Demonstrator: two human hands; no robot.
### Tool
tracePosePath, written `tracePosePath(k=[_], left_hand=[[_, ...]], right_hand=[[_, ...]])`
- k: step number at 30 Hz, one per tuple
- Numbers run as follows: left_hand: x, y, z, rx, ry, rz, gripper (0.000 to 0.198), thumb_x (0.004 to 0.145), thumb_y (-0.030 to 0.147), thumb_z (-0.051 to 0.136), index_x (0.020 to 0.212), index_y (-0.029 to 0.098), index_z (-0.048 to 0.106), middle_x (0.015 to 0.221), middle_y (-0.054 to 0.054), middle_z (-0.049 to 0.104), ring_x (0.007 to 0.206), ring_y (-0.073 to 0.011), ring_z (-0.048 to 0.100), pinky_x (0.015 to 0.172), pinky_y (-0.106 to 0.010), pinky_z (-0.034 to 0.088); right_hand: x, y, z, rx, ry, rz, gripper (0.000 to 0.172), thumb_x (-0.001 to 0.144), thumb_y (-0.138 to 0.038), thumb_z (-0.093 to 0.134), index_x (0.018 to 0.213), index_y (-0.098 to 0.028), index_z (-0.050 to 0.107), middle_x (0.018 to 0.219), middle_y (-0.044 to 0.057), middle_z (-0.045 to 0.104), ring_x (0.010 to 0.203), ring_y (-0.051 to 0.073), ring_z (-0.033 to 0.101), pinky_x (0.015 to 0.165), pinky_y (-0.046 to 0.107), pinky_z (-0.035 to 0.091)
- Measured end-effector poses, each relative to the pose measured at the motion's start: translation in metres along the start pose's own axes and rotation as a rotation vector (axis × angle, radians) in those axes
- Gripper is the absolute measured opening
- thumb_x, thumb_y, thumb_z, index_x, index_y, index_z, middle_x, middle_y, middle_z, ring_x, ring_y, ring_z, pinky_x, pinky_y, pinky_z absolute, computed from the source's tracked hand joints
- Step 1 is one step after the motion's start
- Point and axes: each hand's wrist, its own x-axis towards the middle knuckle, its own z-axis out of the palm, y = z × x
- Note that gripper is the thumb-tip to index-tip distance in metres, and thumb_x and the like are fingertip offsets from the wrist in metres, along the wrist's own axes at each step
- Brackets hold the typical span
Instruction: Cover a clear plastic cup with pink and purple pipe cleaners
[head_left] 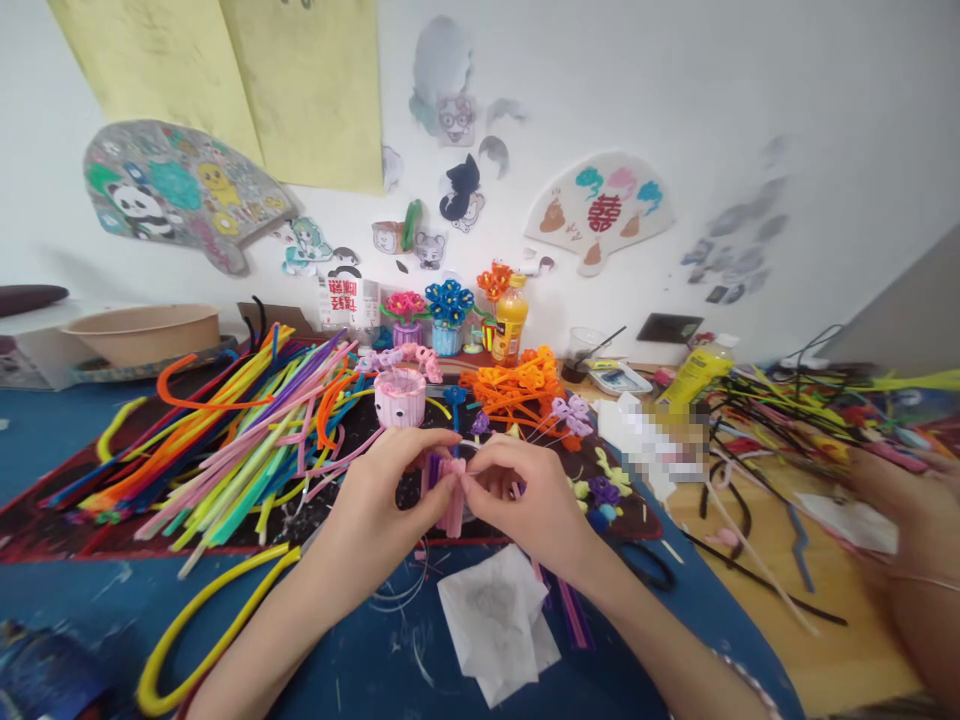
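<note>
A small bundle of pink and purple pipe cleaners [451, 516] is pinched between my two hands at the middle of the view. My left hand [401, 480] grips it from the left with thumb and forefinger closed. From the other side, the fingertips of my right hand [529, 490] press on its upper edge. Just behind stands a pink pipe-cleaner pot [400, 398] with two googly eyes. Right of that lies a heap of orange pipe-cleaner flowers [517, 390]. A crumpled white tissue [495, 620] rests below my hands.
Many coloured pipe cleaners [225, 450] lie piled at the left, with a yellow pipe-cleaner loop [161, 640] nearer me. Finished flower pots [448, 335] and a juice bottle [511, 325] line the wall. Another person's hand [922, 510] is at the right, by black pipe cleaners [780, 400].
</note>
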Motion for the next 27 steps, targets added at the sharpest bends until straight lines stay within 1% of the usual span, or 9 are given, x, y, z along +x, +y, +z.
tracePosePath(k=[5, 16, 22, 27], left_hand=[[0.0009, 0.0009, 0.0017, -0.017, 0.005, -0.014, 0.027, 0.085, 0.024, 0.059, 0.112, 0.024, 0.062, 0.105, -0.004, 0.069, 0.093, -0.0179, 0.063, 0.08, -0.032, 0.05], [0.0013, -0.0007, 0.0026, -0.036, 0.009, -0.007, 0.026, 0.087, 0.024, 0.059, 0.113, 0.024, 0.061, 0.106, -0.002, 0.068, 0.095, -0.0157, 0.063, 0.083, -0.03, 0.049], [0.002, 0.0017, 0.0008, -0.071, 0.026, -0.037, 0.024, 0.088, 0.028, 0.058, 0.111, 0.021, 0.063, 0.101, -0.003, 0.07, 0.088, -0.0153, 0.064, 0.078, -0.029, 0.05], [0.0018, 0.0018, 0.0036, -0.085, 0.029, -0.047, 0.024, 0.088, 0.027, 0.058, 0.11, 0.021, 0.064, 0.097, -0.003, 0.07, 0.085, -0.0144, 0.064, 0.076, -0.027, 0.05]], right_hand=[[-0.0005, 0.0014, 0.0013, 0.0, 0.016, -0.018, 0.008, 0.075, -0.011, 0.063, 0.069, -0.017, 0.063, 0.065, -0.002, 0.058, 0.053, 0.009, 0.047, 0.048, 0.021, 0.036], [-0.0003, 0.0029, 0.0003, 0.026, -0.009, -0.016, 0.007, 0.078, -0.013, 0.064, 0.072, -0.018, 0.064, 0.068, -0.001, 0.058, 0.056, 0.01, 0.047, 0.05, 0.022, 0.036], [0.0001, 0.0034, -0.0016, 0.035, -0.033, -0.018, 0.017, 0.085, -0.017, 0.061, 0.068, -0.018, 0.064, 0.068, 0.0, 0.058, 0.061, 0.011, 0.05, 0.053, 0.023, 0.038], [0.0001, 0.0039, 0.0004, 0.031, -0.034, -0.004, 0.016, 0.083, -0.017, 0.062, 0.067, -0.017, 0.064, 0.068, 0.0, 0.057, 0.059, 0.011, 0.049, 0.052, 0.022, 0.036]])
